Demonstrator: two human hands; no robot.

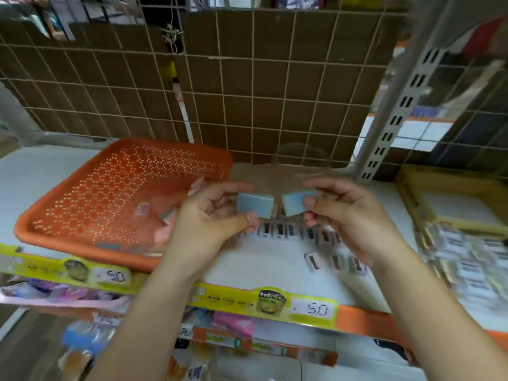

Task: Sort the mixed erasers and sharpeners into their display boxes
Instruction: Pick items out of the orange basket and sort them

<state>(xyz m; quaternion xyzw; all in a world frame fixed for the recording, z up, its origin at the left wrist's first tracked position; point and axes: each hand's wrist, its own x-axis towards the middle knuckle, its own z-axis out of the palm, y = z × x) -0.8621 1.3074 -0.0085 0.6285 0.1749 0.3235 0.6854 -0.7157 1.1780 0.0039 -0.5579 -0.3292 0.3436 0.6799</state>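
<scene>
Yellow price strip (pixel 264 301) fronting white shelf (pixel 264 268), wire grid (pixel 247 92) behind.

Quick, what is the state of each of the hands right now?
Left hand: closed, pinching a pale blue block.
Right hand: closed, pinching a second pale blue block.

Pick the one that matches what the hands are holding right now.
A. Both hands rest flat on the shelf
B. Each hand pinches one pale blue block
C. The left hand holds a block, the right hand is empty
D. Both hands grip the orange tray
B: the left hand pinches one pale blue block and the right hand pinches a second block, held apart above the shelf, clear of the orange tray.
</scene>
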